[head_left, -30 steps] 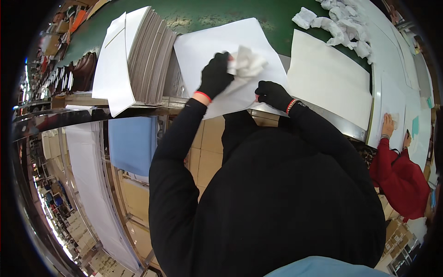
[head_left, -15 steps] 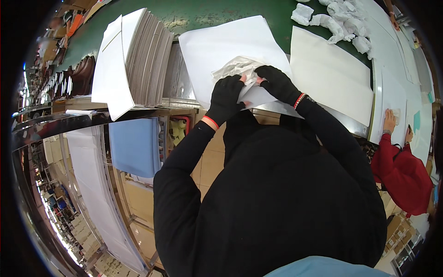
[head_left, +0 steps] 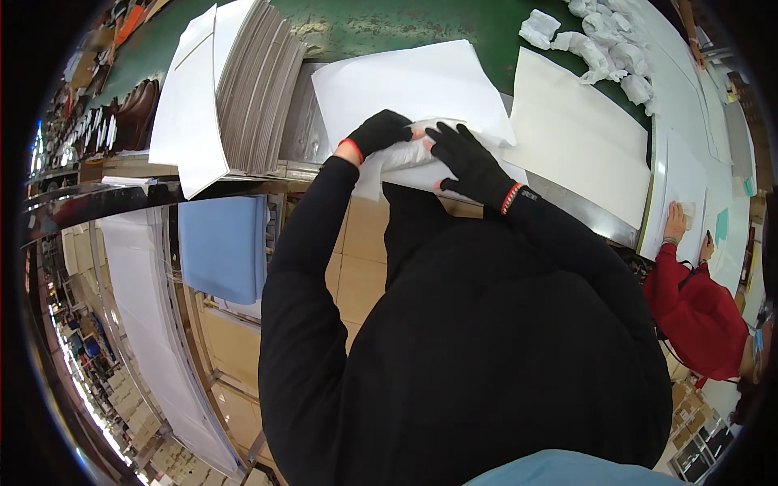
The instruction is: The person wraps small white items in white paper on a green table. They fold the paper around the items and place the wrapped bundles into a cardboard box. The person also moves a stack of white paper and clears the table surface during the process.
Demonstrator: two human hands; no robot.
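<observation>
Paper wad [head_left: 403, 158] at both hands, left hand [head_left: 386, 135] and right hand [head_left: 470, 160] almost meeting.
Left hand: fingers curled at wad, can't tell if gripping. Right hand: fingers loosely spread, tips at wad's right end, not clasped round anything. White sheet [head_left: 413, 79] extends beyond the hands. Cream sheet [head_left: 580, 139] right of right hand; sheet stack [head_left: 258, 93] left of left hand. Crumpled paper pile [head_left: 608, 49] farther out, off right, on green bench [head_left: 365, 26].
</observation>
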